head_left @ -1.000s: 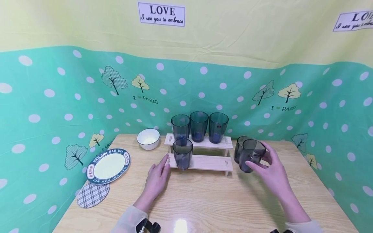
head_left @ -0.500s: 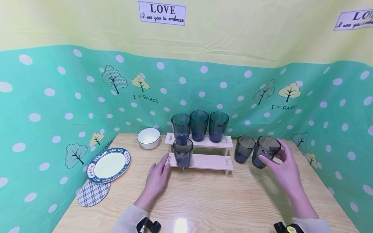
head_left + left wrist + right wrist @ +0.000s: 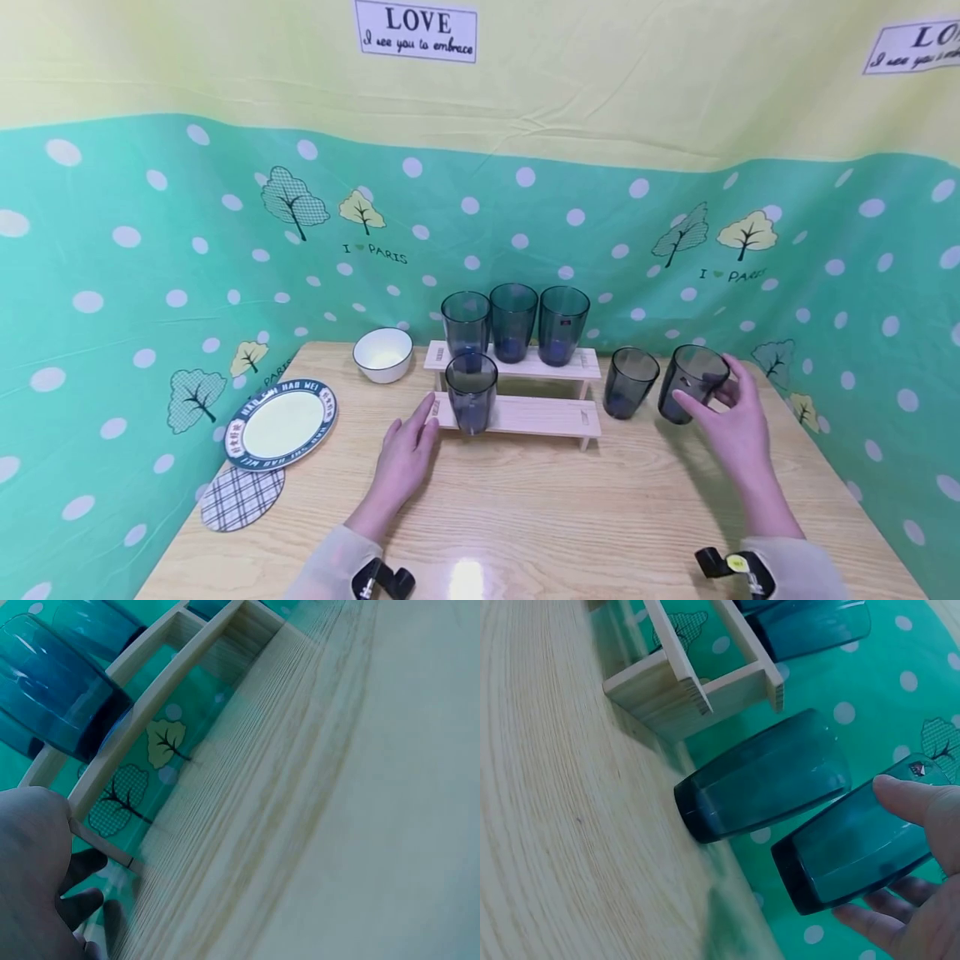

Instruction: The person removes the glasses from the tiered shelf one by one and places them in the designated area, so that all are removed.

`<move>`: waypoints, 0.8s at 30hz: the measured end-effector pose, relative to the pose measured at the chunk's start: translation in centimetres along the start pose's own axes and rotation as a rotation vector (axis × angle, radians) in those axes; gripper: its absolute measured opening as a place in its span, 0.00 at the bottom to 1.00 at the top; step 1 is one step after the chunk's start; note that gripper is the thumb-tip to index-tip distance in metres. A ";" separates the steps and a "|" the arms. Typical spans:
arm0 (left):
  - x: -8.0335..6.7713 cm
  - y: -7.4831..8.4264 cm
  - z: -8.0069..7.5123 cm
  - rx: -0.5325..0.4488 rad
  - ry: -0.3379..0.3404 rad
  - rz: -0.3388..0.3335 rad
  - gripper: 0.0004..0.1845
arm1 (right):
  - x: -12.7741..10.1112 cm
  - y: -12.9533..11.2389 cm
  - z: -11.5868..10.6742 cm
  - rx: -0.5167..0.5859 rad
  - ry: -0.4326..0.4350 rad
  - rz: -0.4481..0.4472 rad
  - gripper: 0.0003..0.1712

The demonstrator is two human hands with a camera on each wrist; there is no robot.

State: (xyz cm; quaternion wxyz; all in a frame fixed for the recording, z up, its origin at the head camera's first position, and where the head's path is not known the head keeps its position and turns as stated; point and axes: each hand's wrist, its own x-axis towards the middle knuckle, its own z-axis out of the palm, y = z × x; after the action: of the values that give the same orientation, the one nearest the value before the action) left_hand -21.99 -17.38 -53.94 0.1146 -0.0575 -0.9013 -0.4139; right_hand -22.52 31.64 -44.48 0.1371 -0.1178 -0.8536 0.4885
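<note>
My right hand (image 3: 738, 417) grips a dark tinted glass tumbler (image 3: 690, 387) at the right of the table, thumb on the near side and fingers round the far side. In the right wrist view that held tumbler (image 3: 855, 847) tilts beside a second tumbler (image 3: 761, 780), which stands on the table by the wooden rack. My left hand (image 3: 405, 458) rests at the left end of the rack's lower shelf (image 3: 540, 415), fingers extended. A single tumbler (image 3: 471, 396) stands on that shelf, close to my left fingertips. Three more tumblers (image 3: 513, 325) line the upper shelf (image 3: 525, 360).
A white bowl (image 3: 382, 357) sits left of the rack. Farther left, a blue-rimmed plate (image 3: 322, 425) overlaps a checked round mat (image 3: 242, 500). Polka-dot cloth (image 3: 480, 225) hangs behind and along both sides of the wooden table (image 3: 540, 517).
My right hand has carried its tumbler right and slightly back, away from the one standing by the rack, which now shows fully. The left hand has stayed in place.
</note>
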 end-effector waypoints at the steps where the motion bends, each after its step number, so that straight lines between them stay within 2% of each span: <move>1: 0.0 0.0 0.0 -0.001 -0.001 -0.001 0.29 | 0.2 0.2 0.1 0.004 0.000 0.006 0.68; 10: 0.0 0.1 0.0 0.003 0.000 0.000 0.29 | 1.6 1.4 1.2 0.034 0.003 0.041 0.68; 24: -0.1 0.3 0.0 0.000 0.006 -0.010 0.29 | 2.0 2.7 1.9 0.034 -0.018 0.041 0.68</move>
State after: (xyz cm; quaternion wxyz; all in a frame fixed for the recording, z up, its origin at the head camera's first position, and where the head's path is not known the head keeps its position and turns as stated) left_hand -21.82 -17.21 -53.78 0.1151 -0.0517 -0.9011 -0.4148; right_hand -24.86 32.13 -47.47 0.1213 -0.1285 -0.8437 0.5068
